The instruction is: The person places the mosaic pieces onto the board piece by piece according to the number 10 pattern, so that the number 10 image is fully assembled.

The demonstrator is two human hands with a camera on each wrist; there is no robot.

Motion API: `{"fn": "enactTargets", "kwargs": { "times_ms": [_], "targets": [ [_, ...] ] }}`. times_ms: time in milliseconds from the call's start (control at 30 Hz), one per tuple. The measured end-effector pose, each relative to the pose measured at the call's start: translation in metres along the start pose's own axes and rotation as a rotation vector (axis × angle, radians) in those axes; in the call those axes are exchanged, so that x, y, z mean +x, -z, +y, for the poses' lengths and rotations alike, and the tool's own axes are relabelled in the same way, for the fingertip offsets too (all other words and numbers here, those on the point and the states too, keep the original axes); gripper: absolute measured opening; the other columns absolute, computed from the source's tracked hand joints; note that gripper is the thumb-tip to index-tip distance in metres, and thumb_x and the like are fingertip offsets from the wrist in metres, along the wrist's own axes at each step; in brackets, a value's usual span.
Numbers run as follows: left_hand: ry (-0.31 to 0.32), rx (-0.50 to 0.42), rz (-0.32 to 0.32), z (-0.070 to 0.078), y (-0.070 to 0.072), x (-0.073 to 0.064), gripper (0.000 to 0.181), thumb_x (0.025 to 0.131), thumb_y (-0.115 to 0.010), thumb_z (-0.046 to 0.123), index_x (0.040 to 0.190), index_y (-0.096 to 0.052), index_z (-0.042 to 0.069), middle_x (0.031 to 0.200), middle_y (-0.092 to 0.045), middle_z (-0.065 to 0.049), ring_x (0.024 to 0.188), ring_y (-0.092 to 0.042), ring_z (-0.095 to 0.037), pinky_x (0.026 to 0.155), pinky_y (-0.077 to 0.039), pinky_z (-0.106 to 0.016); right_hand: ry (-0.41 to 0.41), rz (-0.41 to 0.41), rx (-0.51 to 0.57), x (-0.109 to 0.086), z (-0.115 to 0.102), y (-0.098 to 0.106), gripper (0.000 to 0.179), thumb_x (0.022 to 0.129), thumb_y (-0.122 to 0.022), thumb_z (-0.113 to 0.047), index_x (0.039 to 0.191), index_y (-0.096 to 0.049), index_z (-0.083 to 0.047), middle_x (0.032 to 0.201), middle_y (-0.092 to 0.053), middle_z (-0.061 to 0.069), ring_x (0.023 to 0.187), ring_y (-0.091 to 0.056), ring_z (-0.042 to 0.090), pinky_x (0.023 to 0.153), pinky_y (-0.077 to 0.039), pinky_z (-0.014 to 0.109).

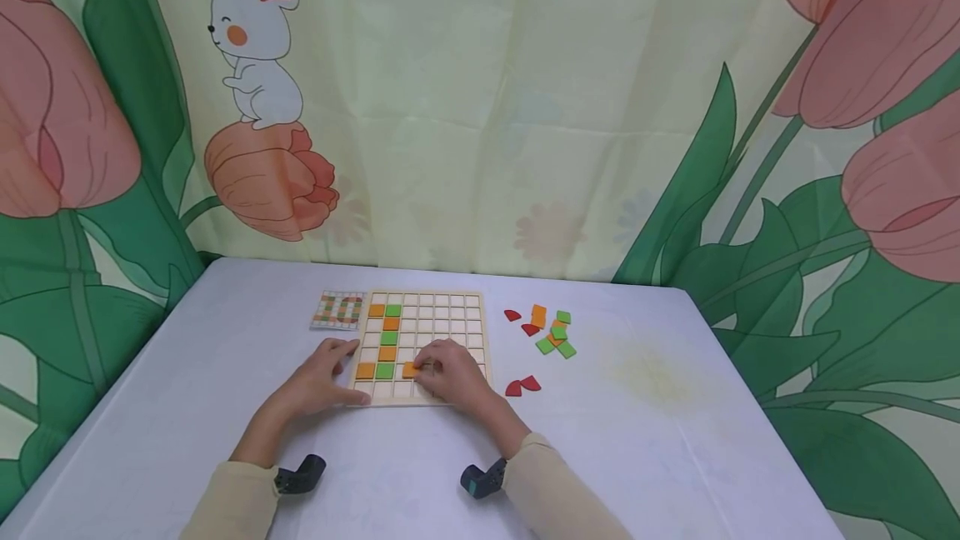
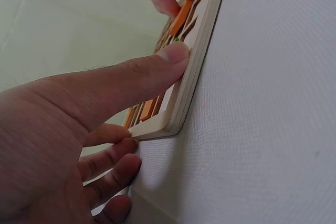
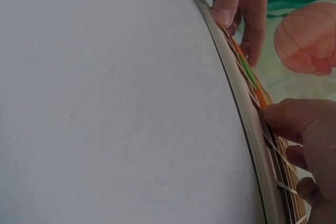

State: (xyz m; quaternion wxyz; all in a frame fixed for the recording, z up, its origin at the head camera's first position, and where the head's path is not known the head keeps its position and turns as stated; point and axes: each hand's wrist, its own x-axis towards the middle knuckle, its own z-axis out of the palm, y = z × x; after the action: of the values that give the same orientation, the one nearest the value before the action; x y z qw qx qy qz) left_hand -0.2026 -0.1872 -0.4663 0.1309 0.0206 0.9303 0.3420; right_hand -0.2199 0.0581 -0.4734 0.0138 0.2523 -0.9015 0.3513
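Note:
A wooden grid board [image 1: 442, 326] lies on the table with orange and green square tiles in some of its cells. My right hand [image 1: 452, 375] pinches an orange square tile [image 1: 410, 370] between thumb and fingers over a cell near the board's front. In the left wrist view the orange tile [image 2: 181, 18] is tilted, one edge down at the grid. My left hand [image 1: 318, 377] rests at the board's front left corner. Its straight thumb [image 2: 136, 74] presses the front rim, while the other fingers, loosely bent, lie along the left edge.
A small pattern card [image 1: 337, 310] lies beside the board's back left corner. Loose orange and green tiles [image 1: 557, 333] are scattered right of the board, with red quarter-round pieces [image 1: 530, 383] near them. A patterned curtain [image 1: 480, 107] hangs behind the table.

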Motion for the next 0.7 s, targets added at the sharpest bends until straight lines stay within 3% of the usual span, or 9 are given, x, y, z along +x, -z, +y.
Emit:
{"fn": "enactTargets", "kwargs": {
  "times_ms": [300, 500, 700],
  "targets": [
    [-0.019, -0.012, -0.01, 0.0035, 0.0018, -0.0015, 0.108, 0.063, -0.088, 0.047, 0.149, -0.035, 0.008, 0.135, -0.042, -0.015, 0.105, -0.046, -0.027, 0.075, -0.042, -0.033, 0.004, -0.022, -0.009, 0.0056, -0.005, -0.0057, 0.009, 0.087, -0.072, -0.018, 0.094, -0.077, -0.017, 0.102, -0.07, -0.009, 0.1, -0.056, 0.008, 0.088, -0.048, 0.023],
    [-0.016, -0.006, -0.004, 0.0049, 0.0023, -0.0041, 0.108, 0.062, -0.088, 0.045, 0.149, -0.036, 0.008, 0.134, -0.042, -0.016, 0.104, -0.047, -0.026, 0.074, -0.042, -0.034, -0.011, -0.049, -0.015, 0.0066, -0.0064, -0.005, 0.009, 0.087, -0.072, -0.02, 0.095, -0.076, -0.019, 0.103, -0.069, -0.01, 0.1, -0.055, 0.007, 0.086, -0.047, 0.022],
    [-0.023, -0.001, 0.0, 0.0032, 0.0036, -0.0039, 0.108, 0.062, -0.088, 0.047, 0.149, -0.036, 0.008, 0.137, -0.041, -0.017, 0.104, -0.047, -0.027, 0.074, -0.043, -0.035, -0.036, -0.05, -0.013, 0.0069, -0.0066, -0.0026, 0.011, 0.087, -0.072, -0.021, 0.097, -0.075, -0.021, 0.105, -0.067, -0.009, 0.092, -0.053, 0.007, 0.075, -0.044, 0.019]
  ]
}}
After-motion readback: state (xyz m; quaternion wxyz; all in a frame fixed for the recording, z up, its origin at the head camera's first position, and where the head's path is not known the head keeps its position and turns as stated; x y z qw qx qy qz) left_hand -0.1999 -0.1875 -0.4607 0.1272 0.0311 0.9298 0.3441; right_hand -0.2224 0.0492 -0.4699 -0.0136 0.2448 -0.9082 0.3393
